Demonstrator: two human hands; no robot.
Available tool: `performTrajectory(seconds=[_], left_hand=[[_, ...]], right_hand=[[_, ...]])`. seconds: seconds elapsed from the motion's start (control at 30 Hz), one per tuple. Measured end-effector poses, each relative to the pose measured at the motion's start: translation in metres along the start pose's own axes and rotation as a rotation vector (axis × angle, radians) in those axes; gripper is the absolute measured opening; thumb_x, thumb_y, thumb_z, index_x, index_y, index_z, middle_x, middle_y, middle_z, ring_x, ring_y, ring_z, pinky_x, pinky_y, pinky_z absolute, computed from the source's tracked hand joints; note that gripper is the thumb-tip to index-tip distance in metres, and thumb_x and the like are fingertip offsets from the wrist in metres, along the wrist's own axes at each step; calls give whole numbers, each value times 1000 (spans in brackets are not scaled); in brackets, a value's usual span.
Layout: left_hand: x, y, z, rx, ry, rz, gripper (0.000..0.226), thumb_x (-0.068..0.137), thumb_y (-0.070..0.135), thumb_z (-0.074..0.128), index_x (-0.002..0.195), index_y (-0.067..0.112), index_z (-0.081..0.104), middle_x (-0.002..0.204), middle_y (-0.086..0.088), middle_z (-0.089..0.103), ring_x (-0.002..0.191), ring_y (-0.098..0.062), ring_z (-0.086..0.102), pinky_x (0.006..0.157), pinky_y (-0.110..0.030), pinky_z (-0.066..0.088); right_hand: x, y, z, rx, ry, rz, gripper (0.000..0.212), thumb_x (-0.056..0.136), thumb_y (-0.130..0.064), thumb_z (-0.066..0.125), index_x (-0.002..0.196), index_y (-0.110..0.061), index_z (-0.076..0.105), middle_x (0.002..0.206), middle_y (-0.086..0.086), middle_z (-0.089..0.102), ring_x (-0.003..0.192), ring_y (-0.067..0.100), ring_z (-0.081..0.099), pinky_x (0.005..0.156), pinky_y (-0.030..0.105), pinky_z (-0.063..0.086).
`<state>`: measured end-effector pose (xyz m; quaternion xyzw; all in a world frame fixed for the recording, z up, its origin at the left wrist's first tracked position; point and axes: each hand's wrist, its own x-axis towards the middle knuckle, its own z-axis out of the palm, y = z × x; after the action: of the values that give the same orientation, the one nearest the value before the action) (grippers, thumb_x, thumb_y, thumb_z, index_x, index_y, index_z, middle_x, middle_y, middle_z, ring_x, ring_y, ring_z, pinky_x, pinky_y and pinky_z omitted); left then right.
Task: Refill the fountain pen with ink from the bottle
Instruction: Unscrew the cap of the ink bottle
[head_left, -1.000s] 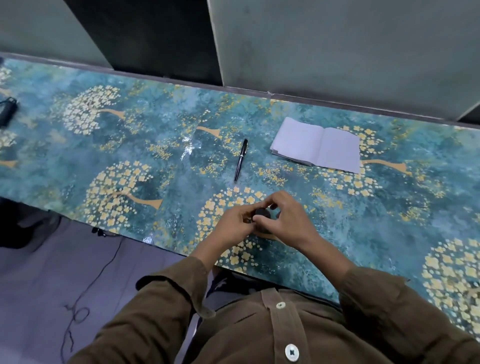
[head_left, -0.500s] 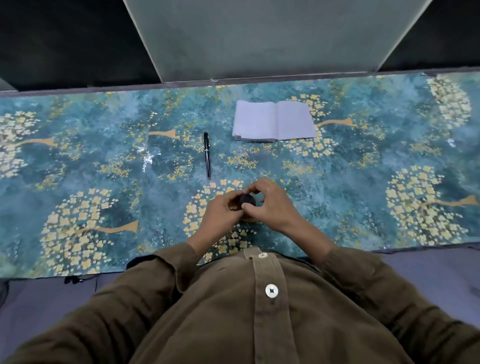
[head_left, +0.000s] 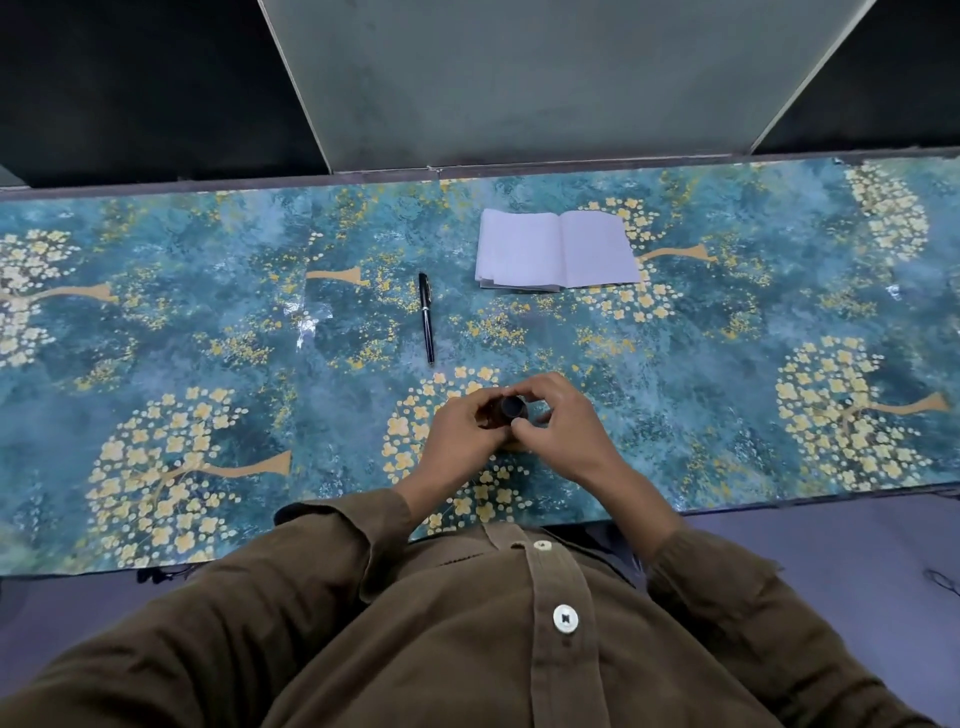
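A small dark ink bottle (head_left: 497, 412) with a black cap (head_left: 512, 407) stands on the table near its front edge. My left hand (head_left: 460, 434) wraps around the bottle's body. The fingertips of my right hand (head_left: 556, 426) pinch the cap from the right and above. Most of the bottle is hidden by my fingers. A black fountain pen (head_left: 426, 317), capped, lies untouched on the table just beyond and left of my hands, pointing away from me.
An open notebook (head_left: 556, 249) with blank white pages lies at the back, right of the pen. The table (head_left: 208, 338) has a teal cloth with yellow flowers. A grey partition (head_left: 519, 78) rises behind the table's far edge.
The camera view swung to the right and now looks straight down at the table. Both hands stay on the ink bottle, with the right fingers shifted slightly around the cap.
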<state>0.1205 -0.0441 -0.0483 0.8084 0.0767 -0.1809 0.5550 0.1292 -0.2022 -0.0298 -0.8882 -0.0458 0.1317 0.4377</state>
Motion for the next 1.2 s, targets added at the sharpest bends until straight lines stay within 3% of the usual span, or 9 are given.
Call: performTrajectory(seconds=[0.1,0.23,0.43,0.57,0.7,0.83,0.97,1.07,1.2], left_hand=[[-2,1,1,23,11,6,44,75,12,78,114,29,72,93,19,71,84,14,64,75,-7,50],[-2,0,2,24,14,-7,41,77,12,77,115,27,72,99,12,74,91,4,67,81,-19,56],[-1,-1,3,34,32,-20,39,74,13,78,110,28,73,96,12,75,88,4,68,81,-21,57],[-2,1,3,81,43,-10,44,76,10,75,116,27,72,97,13,72,88,4,65,74,-6,49],[-4,3,4,87,48,5,44,78,10,73,118,28,71,105,9,75,94,-4,68,82,-19,55],[-5,0,5,110,58,13,42,78,13,73,117,28,72,103,10,75,92,-2,68,81,-20,54],[-5,0,5,99,63,7,41,76,13,76,115,27,72,98,13,74,88,7,65,82,-18,55],[-5,3,5,102,66,-2,45,77,7,74,119,25,71,98,12,70,83,12,61,75,-2,47],[-5,3,7,99,73,3,45,79,7,71,119,27,71,101,11,72,89,-1,65,76,-5,48]], right_hand=[[0,-1,-1,-7,-26,11,39,81,-19,69,119,-19,61,116,-2,58,105,13,56,90,40,53],[2,0,-3,-53,4,19,33,79,-37,76,102,-24,55,107,-4,57,98,14,57,80,32,50],[10,-1,-11,-93,-105,-109,28,80,-17,67,108,-18,66,108,-2,57,98,11,53,85,29,48],[10,0,-11,-101,-125,-135,34,81,-24,72,111,-18,59,111,-2,56,100,13,54,84,30,48],[10,2,-11,-165,-73,-105,32,82,-37,74,103,-19,57,106,-2,56,95,17,55,79,33,48],[15,4,-13,-139,-118,-137,29,80,-25,72,107,-17,67,105,1,57,96,16,56,81,36,52],[15,1,-16,-129,-192,-172,34,80,-17,67,114,-17,66,108,1,56,98,14,55,80,27,44],[15,-1,-19,-203,-154,-146,35,79,-35,74,105,-24,55,106,-5,55,94,15,56,74,32,46],[16,-2,-21,-318,-112,-146,33,79,-47,72,94,-25,51,98,-6,54,83,17,55,68,37,48]])
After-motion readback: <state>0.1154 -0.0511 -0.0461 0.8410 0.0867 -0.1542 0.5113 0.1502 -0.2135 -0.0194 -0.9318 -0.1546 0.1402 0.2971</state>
